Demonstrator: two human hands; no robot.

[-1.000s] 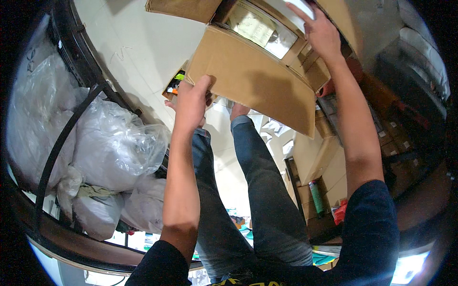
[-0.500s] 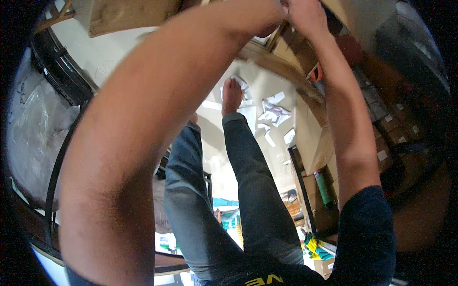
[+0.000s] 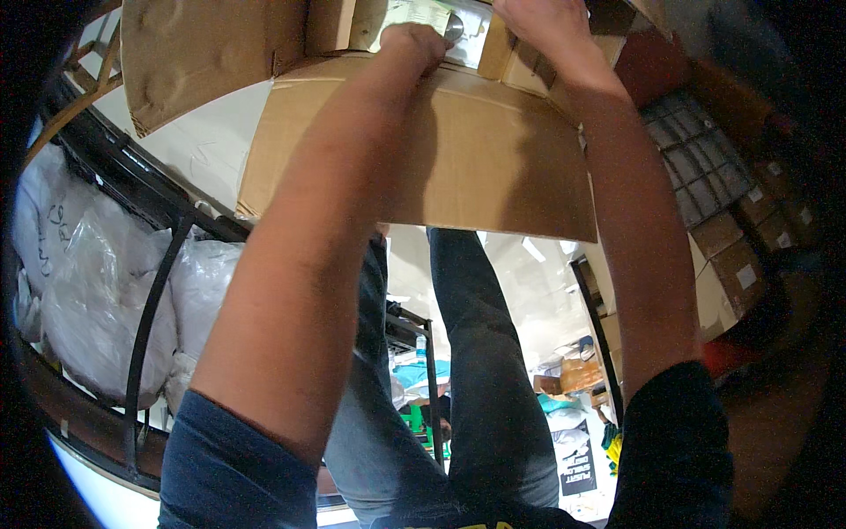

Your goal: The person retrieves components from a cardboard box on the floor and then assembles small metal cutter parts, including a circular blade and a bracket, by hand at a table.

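An open cardboard box (image 3: 458,132) stands at the top of the head view, its near flap folded out toward me. My left hand (image 3: 414,44) is at the opening with its fingers curled in. It lies against a pale green-yellow paper (image 3: 412,14) and beside a clear, shiny flat item (image 3: 473,31) with a dark round part. What the fingers hold is hidden. My right hand (image 3: 551,26) is at the right side of the opening, fingers bent and partly cut off by the upper edge. Whatever they grip cannot be made out.
Clear plastic bags (image 3: 106,282) of white material sit at left behind a black metal frame (image 3: 145,344). Several small cardboard boxes (image 3: 736,269) are stacked at right. White paper scraps (image 3: 534,249) lie on the pale floor beyond my legs.
The box with its folded-out flap has come into view, covering the floor scraps and my foot. My left hand has moved left and down, apart from my right hand.
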